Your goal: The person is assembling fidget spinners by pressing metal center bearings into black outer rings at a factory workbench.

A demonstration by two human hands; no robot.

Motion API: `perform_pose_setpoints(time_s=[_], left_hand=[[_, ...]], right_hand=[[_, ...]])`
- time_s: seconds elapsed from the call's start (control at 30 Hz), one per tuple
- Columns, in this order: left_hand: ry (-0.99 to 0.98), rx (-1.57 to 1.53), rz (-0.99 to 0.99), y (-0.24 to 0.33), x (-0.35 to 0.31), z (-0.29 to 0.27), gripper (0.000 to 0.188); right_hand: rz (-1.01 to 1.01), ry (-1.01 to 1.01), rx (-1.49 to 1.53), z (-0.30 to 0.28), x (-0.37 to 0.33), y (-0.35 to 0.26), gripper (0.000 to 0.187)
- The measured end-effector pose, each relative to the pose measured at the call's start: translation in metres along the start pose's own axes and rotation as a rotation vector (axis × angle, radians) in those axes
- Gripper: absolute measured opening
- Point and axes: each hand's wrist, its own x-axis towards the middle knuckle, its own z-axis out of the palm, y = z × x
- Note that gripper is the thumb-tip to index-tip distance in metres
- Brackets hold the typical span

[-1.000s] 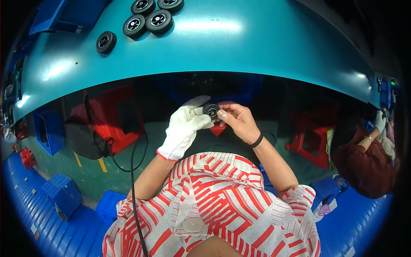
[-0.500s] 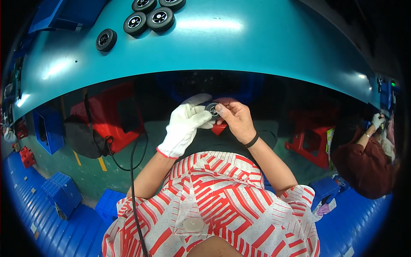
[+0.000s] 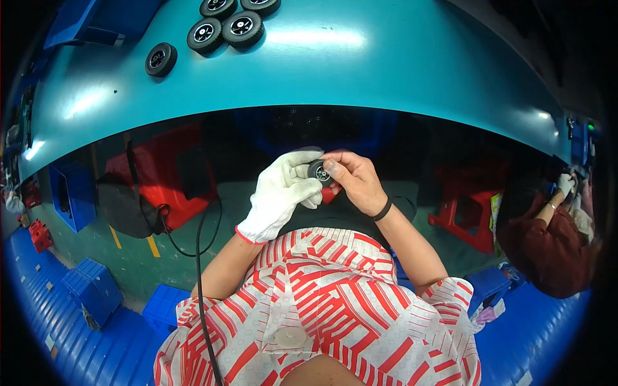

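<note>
Between my two hands, in front of my body and below the table edge, is a small black toy wheel [image 3: 319, 171] with a silver-spoked hub. My left hand [image 3: 281, 188], in a white knitted glove with a red cuff, closes its fingers and thumb on the wheel's left side. Bare, with a black band at the wrist, my right hand [image 3: 358, 182] grips the wheel's right edge, its thumb over the hub face. The fingers behind the wheel are partly hidden.
Several similar wheels [image 3: 243, 29] lie on the teal table [image 3: 386, 77], one wheel [image 3: 160, 60] apart from the group. Red stools [image 3: 467, 209] stand on both sides. A black cable [image 3: 201, 276] hangs along my left. At far right another person [image 3: 547, 248] works.
The wheel has turned in my hands, showing more of its tread. My left fingers have curled in closer around it, and my right thumb has shifted slightly.
</note>
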Motion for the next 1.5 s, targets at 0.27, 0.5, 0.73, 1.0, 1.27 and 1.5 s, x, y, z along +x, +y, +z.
perform_pose_setpoints(time_s=[0.27,0.5,0.73,1.0,1.27,1.5], left_hand=[[0.168,0.254,0.04,-0.004,0.003,0.008,0.05],[0.128,0.015,0.023,-0.009,0.005,-0.002,0.048],[0.135,-0.086,0.012,-0.014,0.006,-0.005,0.045],[0.245,0.484,0.054,-0.001,0.007,0.011,0.045],[0.295,0.106,0.173,0.0,0.0,0.0,0.037],[0.338,0.161,0.193,0.005,-0.003,0.002,0.037]], right_hand=[[-0.156,0.061,-0.17,0.009,-0.001,0.002,0.027],[-0.334,0.038,-0.451,-0.005,-0.004,-0.005,0.032],[-0.592,0.043,-0.748,0.005,-0.011,0.008,0.056],[-0.679,0.256,-0.987,0.01,-0.004,0.004,0.051],[-0.086,-0.084,0.327,-0.012,-0.012,0.009,0.048],[0.002,-0.504,0.821,-0.01,-0.008,0.013,0.056]])
